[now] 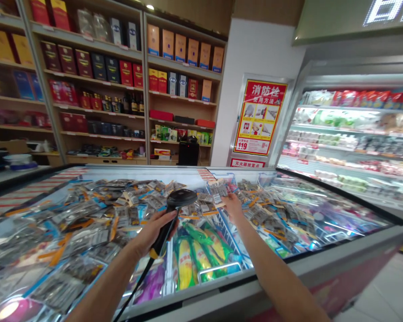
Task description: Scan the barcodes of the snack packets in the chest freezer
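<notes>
Over freezer (322, 255): gripping scanner (173, 203) by handle, left hand (152, 232). Slightly farther: pinching packet (218, 192) in right hand (233, 206), near scanner. Note loose packets (87, 239) heaped to both sides. Judged unfinished, with one packet raised, many lying; cannot tell handled from unhandled.

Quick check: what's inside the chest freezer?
Yellow-and-green packs and, to their left, purple packages are visible inside. Grey packets spread across the top hide much else; what lies beneath them can't be told.
</notes>
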The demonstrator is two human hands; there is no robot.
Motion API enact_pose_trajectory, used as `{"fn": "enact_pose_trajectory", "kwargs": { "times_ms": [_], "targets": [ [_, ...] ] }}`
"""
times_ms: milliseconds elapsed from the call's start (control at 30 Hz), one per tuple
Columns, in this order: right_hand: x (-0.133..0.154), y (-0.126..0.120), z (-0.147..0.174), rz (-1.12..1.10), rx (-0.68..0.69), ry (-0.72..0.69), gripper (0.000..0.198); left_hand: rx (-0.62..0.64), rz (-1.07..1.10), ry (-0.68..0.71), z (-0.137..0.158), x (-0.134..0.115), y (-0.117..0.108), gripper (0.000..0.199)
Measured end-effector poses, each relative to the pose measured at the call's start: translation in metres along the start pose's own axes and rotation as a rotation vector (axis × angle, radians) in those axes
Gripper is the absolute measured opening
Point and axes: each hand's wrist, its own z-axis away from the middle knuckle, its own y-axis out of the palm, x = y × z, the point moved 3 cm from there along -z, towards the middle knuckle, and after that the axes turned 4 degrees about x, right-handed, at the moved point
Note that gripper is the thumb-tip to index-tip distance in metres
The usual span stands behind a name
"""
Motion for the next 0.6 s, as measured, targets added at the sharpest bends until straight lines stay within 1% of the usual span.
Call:
{"fn": "enact_pose_trajectory", "kwargs": {
  "times_ms": [100, 200, 333, 467, 600],
  "targets": [
    [-0.005, -0.005, 0.005, -0.111, -0.039, 0.106, 0.019, 0.006, -0.001, -0.006, 0.0, 0.003, 0.007, 0.026],
    [-0.007, -0.005, 0.007, -0.167, -0.052, 0.152, 0.021, 0.005, 0.005, 0.009, 0.002, 0.001, 0.011, 0.026],
    [-0.008, -0.004, 0.006, -0.192, -0.049, 0.167, 0.021, 0.044, 0.007, -0.001, 0.004, -0.002, 0.013, 0.025],
    [-0.007, -0.005, 0.007, -0.186, -0.057, 0.168, 0.019, 0.096, -0.015, -0.003, 0.003, 0.001, 0.012, 0.026],
    [-0.004, -0.008, 0.007, -0.16, -0.079, 0.166, 0.016, 0.095, 0.018, -0.024, 0.001, 0.004, 0.008, 0.026]
  ]
}}
